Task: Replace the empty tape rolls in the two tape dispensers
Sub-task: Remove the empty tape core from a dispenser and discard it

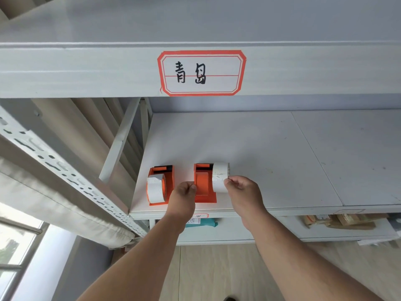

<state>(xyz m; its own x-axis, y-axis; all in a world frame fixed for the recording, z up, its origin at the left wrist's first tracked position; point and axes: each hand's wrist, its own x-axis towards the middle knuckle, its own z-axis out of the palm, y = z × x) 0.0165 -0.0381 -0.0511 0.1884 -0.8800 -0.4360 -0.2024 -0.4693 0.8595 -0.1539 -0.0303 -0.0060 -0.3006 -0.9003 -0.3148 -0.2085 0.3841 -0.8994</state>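
Two orange tape dispensers stand side by side near the front left of a white shelf [271, 153]. The left dispenser [161, 172] carries a white tape roll [155, 189]. The right dispenser [204, 185] has a white tape roll [219, 177] at its right side. My left hand [183, 197] grips the right dispenser's left wall, thumb against the orange side. My right hand [240, 187] pinches the white roll's front face between thumb and finger. Whether that roll sits on its hub is hidden.
A perforated metal upright [65, 170] runs down the left. The upper shelf beam bears a red-bordered label [201, 72] with handwriting. Below, a lower shelf holds a teal packet [201, 223] and brown parcels [338, 221]. Wooden floor lies underneath.
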